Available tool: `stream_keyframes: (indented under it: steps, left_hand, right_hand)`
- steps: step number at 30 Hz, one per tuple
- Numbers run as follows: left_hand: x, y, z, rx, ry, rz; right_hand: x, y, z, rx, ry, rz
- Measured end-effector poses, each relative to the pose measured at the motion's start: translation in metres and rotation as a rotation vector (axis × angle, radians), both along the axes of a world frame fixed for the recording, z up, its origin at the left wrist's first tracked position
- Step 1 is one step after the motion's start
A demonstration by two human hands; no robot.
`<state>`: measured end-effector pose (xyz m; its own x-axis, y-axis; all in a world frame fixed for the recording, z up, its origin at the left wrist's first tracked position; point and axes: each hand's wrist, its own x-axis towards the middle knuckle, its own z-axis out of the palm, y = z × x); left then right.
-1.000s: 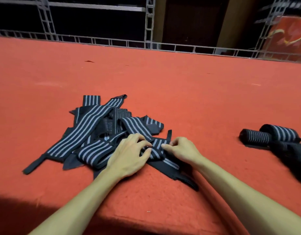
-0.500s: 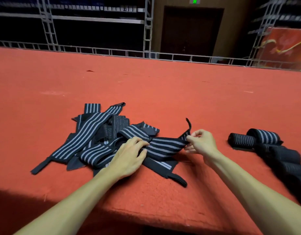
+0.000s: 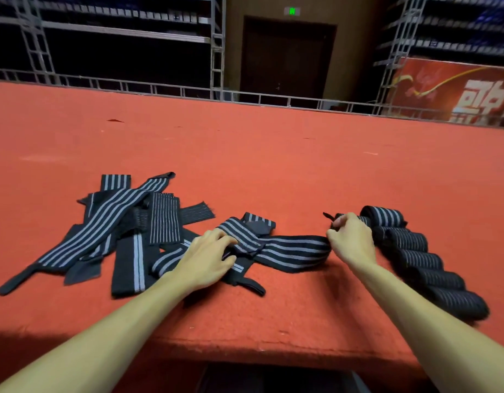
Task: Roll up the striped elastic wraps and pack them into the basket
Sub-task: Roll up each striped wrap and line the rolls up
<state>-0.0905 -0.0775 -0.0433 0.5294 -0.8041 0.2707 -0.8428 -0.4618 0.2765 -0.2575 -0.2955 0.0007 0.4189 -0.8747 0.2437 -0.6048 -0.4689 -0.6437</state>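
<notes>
- Head camera view: the right hand (image 3: 351, 241) is clenched in a pinch on one end of a stretched wrap (image 3: 296, 251), and a thin black tab is seen sticking out above the knuckles.
- The left hand (image 3: 208, 256) is set on the other part of the same wrap, which is grasped under bent fingers with the thumb at its near side.
- Between the two hands the stretched wrap is laid almost flat on the platform (image 3: 273, 165), black with grey stripes running along its length, close to the front edge and about midway along it.
- A second striped piece is crossed over the stretched wrap just beside the left fingertips.
- To the left of the left hand, the loose wraps (image 3: 108, 219) are heaped in an untidy overlapping pile, some lying flat and some folded, with one long end reaching toward the front left.
- Just beyond the right hand, the rolled wraps (image 3: 421, 260) are lined up side by side, touching one another, in a row slanting toward the front right corner.
- The platform is covered in red carpet, and its front edge is seen under both forearms.
- Along the far edge a metal railing (image 3: 160, 87) is run, behind which a dark door (image 3: 284, 58) and a red banner (image 3: 458, 92) are seen.
</notes>
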Motion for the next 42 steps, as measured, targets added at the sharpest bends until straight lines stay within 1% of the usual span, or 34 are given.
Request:
stream_keyframes:
  steps: [2,3,4,6,8,11,13,15,18,21,25,27,28,29,30,31,32,33,35,36,37,39,40,42]
  left_hand:
    - [0.002,0.000,-0.002,0.021,-0.009,0.006]
    - [0.003,-0.002,-0.002,0.031,-0.019,0.015]
    - [0.004,-0.005,-0.002,0.049,-0.038,0.027]
    - [0.007,-0.015,-0.002,0.108,-0.116,0.045]
    - [0.009,-0.028,-0.001,0.171,-0.202,0.051]
    - [0.013,-0.043,0.001,0.216,-0.268,0.028]
    - [0.018,-0.048,0.004,0.205,-0.225,-0.029]
    - [0.026,-0.050,0.006,0.100,-0.065,-0.050]
    - [0.037,-0.046,0.010,-0.110,0.194,0.031]
    - [0.045,-0.040,0.018,-0.400,0.464,0.202]
    - [0.071,-0.018,0.031,-0.860,0.849,0.437]
    - [0.085,-0.002,0.030,-0.986,0.967,0.546]
    - [0.089,0.004,0.029,-1.004,1.012,0.578]
    - [0.092,0.009,0.026,-0.960,0.996,0.610]
    - [0.092,0.014,0.022,-0.848,0.910,0.647]
    - [0.089,0.018,0.020,-0.717,0.772,0.662]
    - [0.082,0.020,0.019,-0.623,0.605,0.632]
    - [0.073,0.020,0.018,-0.571,0.453,0.546]
    - [0.059,0.016,0.015,-0.443,0.286,0.333]
    - [0.054,0.012,0.011,-0.319,0.222,0.259]
    - [0.052,0.009,0.006,-0.156,0.153,0.212]
    - [0.049,0.004,0.000,0.120,0.074,0.182]
    - [0.049,0.003,0.000,0.183,0.080,0.192]
    - [0.049,0.004,0.003,0.218,0.083,0.230]
  right_hand:
    - [0.008,0.007,0.000,-0.263,0.064,0.110]
    - [0.014,0.011,0.000,-0.375,0.065,0.183]
    - [0.020,0.017,0.000,-0.432,0.064,0.263]
    - [0.034,0.029,-0.004,-0.400,0.109,0.422]
    - [0.047,0.038,-0.012,-0.321,0.234,0.536]
    - [0.057,0.040,-0.032,-0.253,0.407,0.591]
    - [0.057,0.038,-0.043,-0.275,0.443,0.577]
    - [0.057,0.035,-0.049,-0.320,0.431,0.560]
    - [0.060,0.036,-0.052,-0.335,0.418,0.555]
    - [0.063,0.037,-0.051,-0.316,0.425,0.553]
    - [0.063,0.038,-0.049,-0.318,0.453,0.547]
    - [0.066,0.041,-0.049,-0.334,0.472,0.528]
    - [0.068,0.043,-0.049,-0.341,0.491,0.520]
    - [0.070,0.045,-0.048,-0.341,0.511,0.511]
    - [0.072,0.045,-0.047,-0.330,0.525,0.505]
    - [0.075,0.045,-0.045,-0.315,0.530,0.502]
    - [0.077,0.045,-0.044,-0.299,0.526,0.498]
    - [0.078,0.044,-0.042,-0.283,0.520,0.494]
    - [0.080,0.044,-0.042,-0.255,0.506,0.492]
    - [0.081,0.044,-0.042,-0.249,0.502,0.495]
    - [0.081,0.044,-0.043,-0.254,0.502,0.500]
    - [0.081,0.045,-0.046,-0.281,0.506,0.505]
    - [0.080,0.045,-0.047,-0.293,0.513,0.507]
    - [0.078,0.045,-0.047,-0.307,0.530,0.518]
